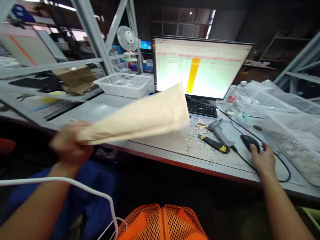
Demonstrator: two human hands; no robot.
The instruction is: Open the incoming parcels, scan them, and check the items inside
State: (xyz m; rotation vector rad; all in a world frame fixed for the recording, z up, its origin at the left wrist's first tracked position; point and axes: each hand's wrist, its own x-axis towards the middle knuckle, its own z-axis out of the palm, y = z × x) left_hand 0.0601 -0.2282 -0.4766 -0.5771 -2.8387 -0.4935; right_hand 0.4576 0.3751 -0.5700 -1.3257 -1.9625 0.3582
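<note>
In the head view my left hand (73, 144), smeared by motion, is closed round the narrow end of a pale cream paper mailer envelope (140, 116). The mailer is lifted above the desk's front edge, its wide end toward the monitor. What it contains, if anything, cannot be seen. At the right, my right hand (266, 161) grips a black computer mouse (247, 141) with thumb and fingers at its sides. Left of the mouse lie a grey barcode scanner (221, 131) and a black-and-yellow utility knife (213, 144). A printed desk mat (170, 143) lies under them.
A monitor (200, 70) showing a table stands behind a black keyboard (201, 108). A white basket (125, 85) sits back left, near a fan (127, 38). Plastic bags, a bottle (236, 91) and a perforated white basket (295, 143) crowd the right. A white cable (62, 180) crosses before my left arm.
</note>
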